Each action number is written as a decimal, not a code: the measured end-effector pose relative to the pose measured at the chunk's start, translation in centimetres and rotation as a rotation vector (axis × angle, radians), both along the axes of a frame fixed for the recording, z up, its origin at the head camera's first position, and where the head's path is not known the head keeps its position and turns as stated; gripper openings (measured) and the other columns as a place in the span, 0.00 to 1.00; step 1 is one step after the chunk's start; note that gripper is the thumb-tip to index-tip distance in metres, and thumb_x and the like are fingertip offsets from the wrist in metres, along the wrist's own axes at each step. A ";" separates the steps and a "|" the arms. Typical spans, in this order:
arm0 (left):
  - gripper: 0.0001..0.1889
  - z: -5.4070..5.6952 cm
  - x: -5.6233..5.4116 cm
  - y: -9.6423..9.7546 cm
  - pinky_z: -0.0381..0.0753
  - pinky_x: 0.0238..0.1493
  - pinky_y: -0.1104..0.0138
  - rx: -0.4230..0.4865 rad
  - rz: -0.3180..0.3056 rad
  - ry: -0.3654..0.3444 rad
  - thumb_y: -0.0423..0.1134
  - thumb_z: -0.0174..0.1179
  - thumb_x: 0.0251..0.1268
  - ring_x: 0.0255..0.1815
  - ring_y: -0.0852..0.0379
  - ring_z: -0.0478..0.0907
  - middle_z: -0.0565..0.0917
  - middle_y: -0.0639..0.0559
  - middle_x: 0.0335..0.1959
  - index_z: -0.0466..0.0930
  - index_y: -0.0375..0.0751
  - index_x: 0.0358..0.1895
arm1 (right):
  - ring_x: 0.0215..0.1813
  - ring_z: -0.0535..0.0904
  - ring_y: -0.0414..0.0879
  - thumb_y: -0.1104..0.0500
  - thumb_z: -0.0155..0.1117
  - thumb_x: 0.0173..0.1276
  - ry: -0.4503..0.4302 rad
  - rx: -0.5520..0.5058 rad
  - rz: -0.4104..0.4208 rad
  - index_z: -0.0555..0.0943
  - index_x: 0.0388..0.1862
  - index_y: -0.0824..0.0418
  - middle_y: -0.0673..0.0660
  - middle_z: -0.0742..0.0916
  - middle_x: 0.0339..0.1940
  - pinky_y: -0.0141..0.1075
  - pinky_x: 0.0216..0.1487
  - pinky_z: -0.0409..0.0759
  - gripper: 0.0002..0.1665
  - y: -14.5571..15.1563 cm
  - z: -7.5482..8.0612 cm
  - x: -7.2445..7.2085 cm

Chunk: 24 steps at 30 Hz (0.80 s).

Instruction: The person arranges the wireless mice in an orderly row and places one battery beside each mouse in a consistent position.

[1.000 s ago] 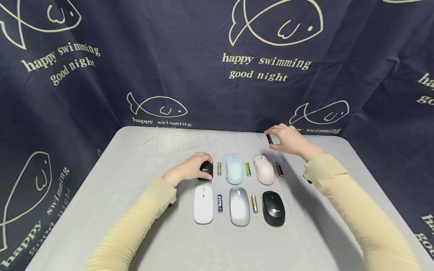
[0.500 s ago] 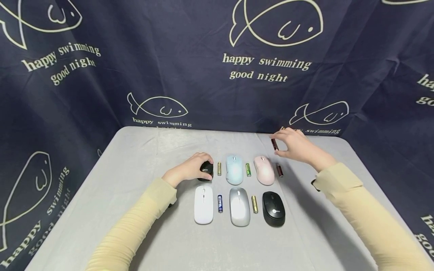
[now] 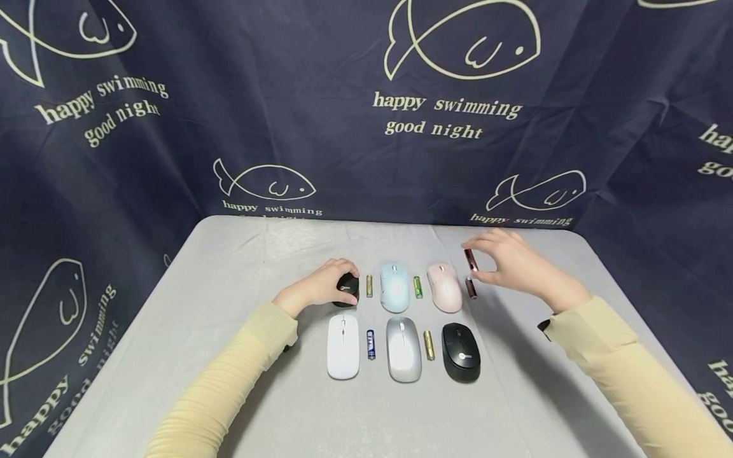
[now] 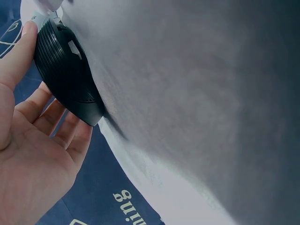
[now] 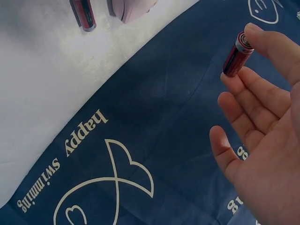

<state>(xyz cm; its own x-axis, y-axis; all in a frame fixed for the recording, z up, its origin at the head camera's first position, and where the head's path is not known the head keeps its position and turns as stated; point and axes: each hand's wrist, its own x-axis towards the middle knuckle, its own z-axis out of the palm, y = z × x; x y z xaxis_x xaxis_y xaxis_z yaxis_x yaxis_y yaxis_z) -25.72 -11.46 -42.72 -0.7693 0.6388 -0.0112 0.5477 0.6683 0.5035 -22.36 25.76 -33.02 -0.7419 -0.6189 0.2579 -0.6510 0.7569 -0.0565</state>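
Observation:
My left hand (image 3: 321, 284) grips a black computer mouse (image 4: 65, 70) by its sides at the left end of the back row; the mouse stays on the table. Between thumb and fingertip my right hand (image 3: 515, 264) pinches a dark red battery (image 5: 237, 55) by its two ends, held above the table. Just below it on the table lies a second dark red battery (image 3: 471, 288), right of the pink mouse (image 3: 445, 288). A gold battery (image 3: 369, 285) lies close to my left fingertips, and a light blue mouse (image 3: 395, 288) beyond it.
A green battery (image 3: 418, 287) lies between the blue and pink mice. The front row has a white mouse (image 3: 343, 347), a blue battery (image 3: 371, 344), a silver mouse (image 3: 403, 350), a gold battery (image 3: 429, 345) and another black mouse (image 3: 460, 353). A dark blue curtain (image 3: 366, 127) hangs behind the table.
My right hand has moved right and toward me with the battery, coming down nearer the dark red one on the table. The left hand stays on the black mouse.

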 end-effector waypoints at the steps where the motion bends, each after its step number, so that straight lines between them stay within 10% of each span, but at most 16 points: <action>1: 0.27 0.0 0.0 0.0 0.67 0.61 0.56 0.001 -0.001 0.001 0.47 0.71 0.50 0.57 0.48 0.68 0.75 0.47 0.57 0.74 0.40 0.52 | 0.55 0.74 0.58 0.58 0.73 0.49 0.004 -0.004 0.003 0.80 0.51 0.65 0.60 0.84 0.49 0.55 0.52 0.68 0.28 0.1 -0.1 0.2; 24: 0.27 0.1 0.1 0.0 0.65 0.63 0.55 -0.001 0.002 -0.008 0.47 0.70 0.51 0.60 0.47 0.67 0.74 0.46 0.58 0.74 0.39 0.53 | 0.49 0.76 0.55 0.57 0.77 0.45 0.024 -0.106 0.025 0.81 0.49 0.64 0.58 0.85 0.45 0.54 0.49 0.70 0.30 2.4 -3.2 4.9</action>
<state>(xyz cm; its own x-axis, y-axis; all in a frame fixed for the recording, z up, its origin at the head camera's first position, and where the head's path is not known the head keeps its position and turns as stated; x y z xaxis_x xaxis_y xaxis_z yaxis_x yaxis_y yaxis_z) -25.66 -11.45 -42.61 -0.7702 0.6376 -0.0180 0.5424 0.6695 0.5075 -17.49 28.15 -36.24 -0.7196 -0.6052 0.3405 -0.6716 0.7311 -0.1199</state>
